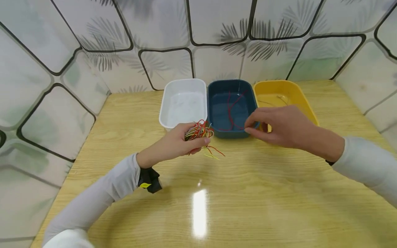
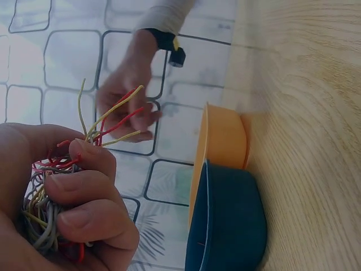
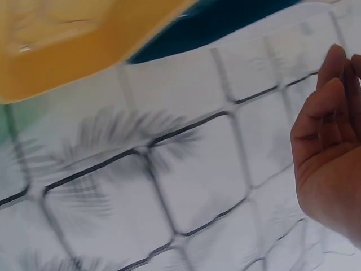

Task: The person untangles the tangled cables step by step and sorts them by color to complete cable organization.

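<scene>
My left hand [image 1: 183,139] grips a tangled bundle of thin wires [image 1: 198,132], red, yellow and grey, in front of the white tub [image 1: 183,124]. Loose red and yellow ends stick out past the fingers, as the left wrist view shows with the wires [image 2: 118,107]. Over the gap between the blue tub [image 1: 232,135] and the yellow tub [image 1: 305,103], my right hand [image 1: 282,127] hovers with fingers bent and thumb apart from the index fingertip. No wire shows between its fingers [image 3: 327,107] in the right wrist view. Red wire [image 1: 230,112] lies in the blue tub.
The three tubs stand side by side at the back of the wooden table [image 1: 248,199], close to a patterned wall covering [image 1: 217,27]. A few thin wires [image 1: 282,100] lie in the yellow tub. A black wrist device [image 1: 149,179] is strapped at the left wrist.
</scene>
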### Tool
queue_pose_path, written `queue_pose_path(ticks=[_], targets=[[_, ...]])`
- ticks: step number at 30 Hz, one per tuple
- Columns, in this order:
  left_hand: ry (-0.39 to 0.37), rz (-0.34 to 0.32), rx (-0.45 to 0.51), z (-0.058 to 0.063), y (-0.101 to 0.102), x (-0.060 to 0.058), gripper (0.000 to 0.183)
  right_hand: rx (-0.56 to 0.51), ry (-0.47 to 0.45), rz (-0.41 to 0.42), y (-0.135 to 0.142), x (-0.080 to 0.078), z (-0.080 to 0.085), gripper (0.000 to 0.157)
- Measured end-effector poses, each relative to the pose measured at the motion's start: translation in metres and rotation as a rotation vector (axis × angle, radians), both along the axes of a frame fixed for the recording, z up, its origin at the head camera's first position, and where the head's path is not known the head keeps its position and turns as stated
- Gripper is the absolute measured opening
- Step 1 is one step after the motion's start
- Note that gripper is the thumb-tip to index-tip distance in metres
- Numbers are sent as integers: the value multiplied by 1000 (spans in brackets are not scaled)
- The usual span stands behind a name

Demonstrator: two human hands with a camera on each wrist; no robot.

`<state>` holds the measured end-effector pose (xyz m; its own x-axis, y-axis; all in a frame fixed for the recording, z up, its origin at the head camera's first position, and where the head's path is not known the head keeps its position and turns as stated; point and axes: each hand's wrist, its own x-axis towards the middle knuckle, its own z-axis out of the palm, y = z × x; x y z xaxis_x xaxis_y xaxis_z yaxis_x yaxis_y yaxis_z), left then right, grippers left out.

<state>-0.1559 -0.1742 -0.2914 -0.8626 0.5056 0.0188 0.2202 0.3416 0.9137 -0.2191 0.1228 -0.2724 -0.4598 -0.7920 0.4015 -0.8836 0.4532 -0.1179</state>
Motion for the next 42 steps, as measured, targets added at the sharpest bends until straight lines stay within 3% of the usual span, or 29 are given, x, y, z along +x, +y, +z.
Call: queue_pose_path(ticks=[2,7,10,20,24,29,35,42], targets=[[19,-24,-16,0,2,-1,27,-48,-141,33,-18,7,6,6],[76,-91,-74,2,12,-1,24,-156,-627,48,-52,9,16,18],[85,-114,-94,2,17,0,25,-170,-769,37,-61,7,18,26],[156,-135,-148,-3,22,-6,23,-163,-906,104,-55,-3,15,23],[184,-149,-184,-7,23,-7,23,-172,-930,83,-52,0,12,22],[181,-131,-195,-12,23,-6,24,-191,-929,-7,-45,6,5,23],[187,-121,-181,-15,18,-4,26,-235,-949,-36,-38,8,1,23],[189,-115,-202,-21,8,-2,28,-194,-866,-67,-24,6,-1,19]])
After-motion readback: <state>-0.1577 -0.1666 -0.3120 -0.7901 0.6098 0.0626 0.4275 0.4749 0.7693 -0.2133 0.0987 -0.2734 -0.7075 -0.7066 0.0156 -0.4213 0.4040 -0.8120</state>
